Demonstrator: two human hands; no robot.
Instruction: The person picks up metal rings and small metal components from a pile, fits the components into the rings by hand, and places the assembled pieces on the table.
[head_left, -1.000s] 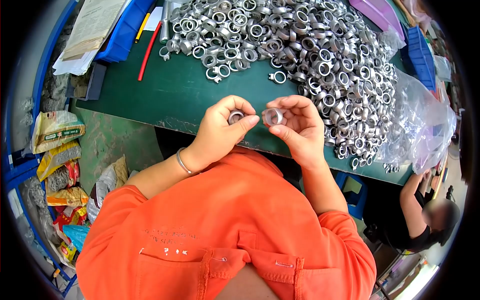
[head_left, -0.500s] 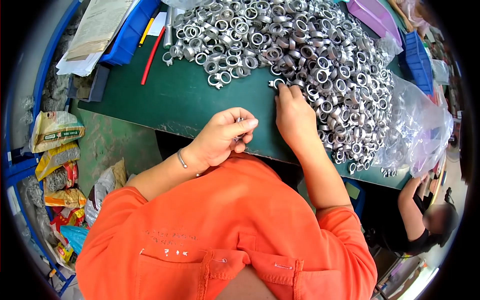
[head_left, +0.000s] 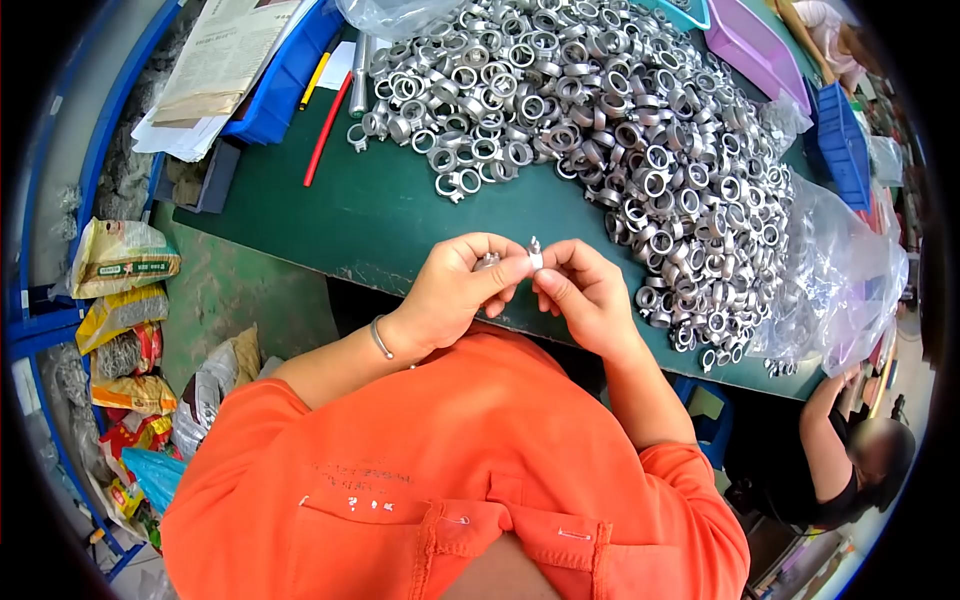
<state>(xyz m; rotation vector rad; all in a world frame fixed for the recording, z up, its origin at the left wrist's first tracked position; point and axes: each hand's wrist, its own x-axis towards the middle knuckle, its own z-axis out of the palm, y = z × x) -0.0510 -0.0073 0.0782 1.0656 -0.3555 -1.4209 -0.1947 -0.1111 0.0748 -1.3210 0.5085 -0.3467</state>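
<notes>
Close to the table's front edge, my left hand (head_left: 462, 283) and my right hand (head_left: 590, 292) meet at the fingertips. Pinched between them is a small metal ring clamp (head_left: 536, 254), its lug pointing up and the rest mostly covered by fingers. More grey metal (head_left: 487, 261) shows inside the curled fingers of my left hand, too hidden to name surely. Beyond my hands spreads a large heap of silver ring clamps (head_left: 655, 158), each a round band with a small lug.
On the green table (head_left: 330, 225) lie a red stick (head_left: 328, 130), a yellow pen (head_left: 315, 80) and a metal tube (head_left: 359, 90). A blue bin (head_left: 285, 85) with papers stands left. Clear plastic (head_left: 840, 270) and a pink tray (head_left: 757, 50) lie right. A person (head_left: 815, 455) sits lower right.
My right hand has come back from the heap's edge with a ring clamp and now meets my left hand. The left hand has shifted slightly right in view.
</notes>
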